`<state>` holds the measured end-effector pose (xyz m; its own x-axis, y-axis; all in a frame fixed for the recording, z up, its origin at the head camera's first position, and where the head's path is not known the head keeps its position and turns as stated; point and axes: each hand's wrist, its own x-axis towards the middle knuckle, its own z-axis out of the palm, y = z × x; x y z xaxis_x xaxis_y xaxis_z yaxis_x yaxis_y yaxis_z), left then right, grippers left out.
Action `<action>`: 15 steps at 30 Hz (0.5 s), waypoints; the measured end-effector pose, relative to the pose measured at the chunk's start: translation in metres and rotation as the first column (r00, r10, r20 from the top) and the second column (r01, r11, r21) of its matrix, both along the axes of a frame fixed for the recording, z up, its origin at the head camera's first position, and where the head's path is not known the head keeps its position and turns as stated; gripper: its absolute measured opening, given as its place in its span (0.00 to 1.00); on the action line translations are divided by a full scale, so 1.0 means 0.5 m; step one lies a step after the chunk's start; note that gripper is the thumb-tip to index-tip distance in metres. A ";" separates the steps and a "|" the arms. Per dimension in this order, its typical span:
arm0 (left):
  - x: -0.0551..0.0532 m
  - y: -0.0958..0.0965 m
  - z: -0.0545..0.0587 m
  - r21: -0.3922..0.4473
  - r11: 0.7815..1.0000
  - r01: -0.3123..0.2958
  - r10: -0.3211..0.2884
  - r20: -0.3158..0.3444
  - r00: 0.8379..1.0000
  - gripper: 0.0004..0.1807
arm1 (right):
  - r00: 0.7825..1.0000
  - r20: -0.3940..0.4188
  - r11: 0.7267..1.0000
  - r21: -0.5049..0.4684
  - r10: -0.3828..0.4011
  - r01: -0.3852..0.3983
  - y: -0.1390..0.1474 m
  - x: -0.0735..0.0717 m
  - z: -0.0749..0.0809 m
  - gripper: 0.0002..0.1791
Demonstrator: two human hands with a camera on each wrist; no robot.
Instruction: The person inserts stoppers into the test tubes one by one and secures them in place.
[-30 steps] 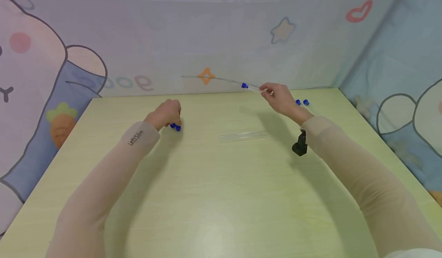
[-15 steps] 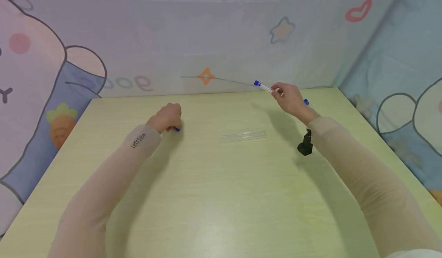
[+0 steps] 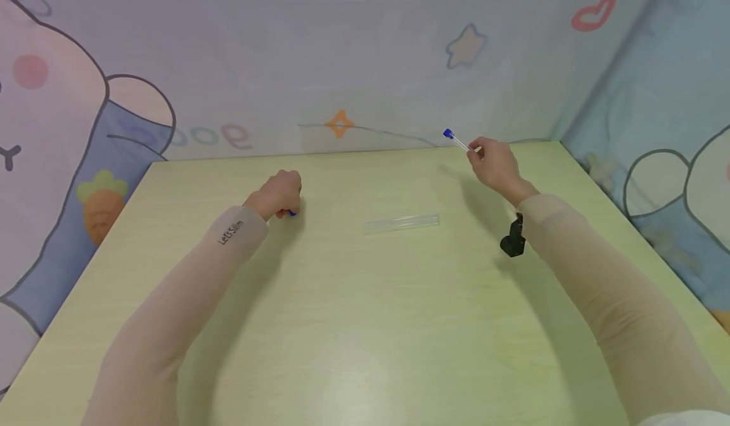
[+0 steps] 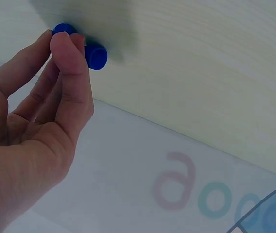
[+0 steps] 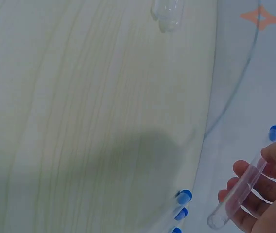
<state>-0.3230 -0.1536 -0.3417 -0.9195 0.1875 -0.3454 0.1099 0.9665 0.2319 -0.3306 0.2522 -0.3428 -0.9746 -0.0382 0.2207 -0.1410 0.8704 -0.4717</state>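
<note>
My right hand (image 3: 495, 165) holds a clear test tube (image 5: 242, 194) with a blue cap (image 3: 448, 133), raised above the table's back right part. The tube tilts, its capped end up and its round bottom showing below the fingers in the right wrist view. My left hand (image 3: 279, 194) is low at the table's back left. Its thumb and fingertips pinch a blue cap (image 4: 64, 29), and a second blue cap (image 4: 96, 57) lies right beside the fingertips. Clear uncapped tubes (image 3: 402, 224) lie side by side between the hands.
Tubes with blue caps (image 5: 184, 196) lie on the table near the right hand, hidden behind it in the head view. A printed cloth (image 3: 388, 64) hangs along the back edge. A black wrist device (image 3: 514, 241) hangs under the right sleeve.
My right hand has moved right with the capped tube, whose capped end now tilts higher. My left hand stays nearly in place; of two caps visible beneath it earlier, only one shows in the head view.
</note>
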 end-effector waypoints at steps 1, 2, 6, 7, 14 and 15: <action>0.000 0.000 -0.001 0.000 1.000 0.001 -0.001 -0.002 1.000 0.08 | 1.000 0.002 1.000 0.007 -0.008 0.008 0.002 0.001 -0.001 0.18; -0.001 0.000 -0.001 0.001 1.000 0.000 0.000 0.000 1.000 0.08 | 1.000 0.002 1.000 0.014 -0.017 0.017 0.006 0.001 -0.002 0.18; -0.005 0.000 -0.005 -0.003 1.000 0.000 0.000 0.005 1.000 0.07 | 0.999 0.019 0.999 0.036 -0.040 0.039 0.018 0.005 -0.006 0.18; -0.005 0.001 -0.005 -0.003 1.000 0.000 0.000 0.007 1.000 0.06 | 0.999 0.025 0.998 0.041 -0.044 0.043 0.021 0.006 -0.006 0.18; -0.008 0.002 -0.006 0.000 1.000 0.001 -0.001 0.015 1.000 0.05 | 0.996 0.079 0.996 0.087 -0.041 0.034 0.040 0.010 -0.014 0.17; -0.009 0.001 -0.006 -0.001 1.000 -0.001 0.001 0.015 1.000 0.05 | 0.995 0.087 0.995 0.098 -0.038 0.029 0.043 0.011 -0.016 0.17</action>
<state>-0.3274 -0.1530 -0.3447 -0.9143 0.1864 -0.3597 0.1055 0.9667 0.2331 -0.3254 0.2737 -0.3510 -0.9912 -0.0221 0.1302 -0.0723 0.9160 -0.3945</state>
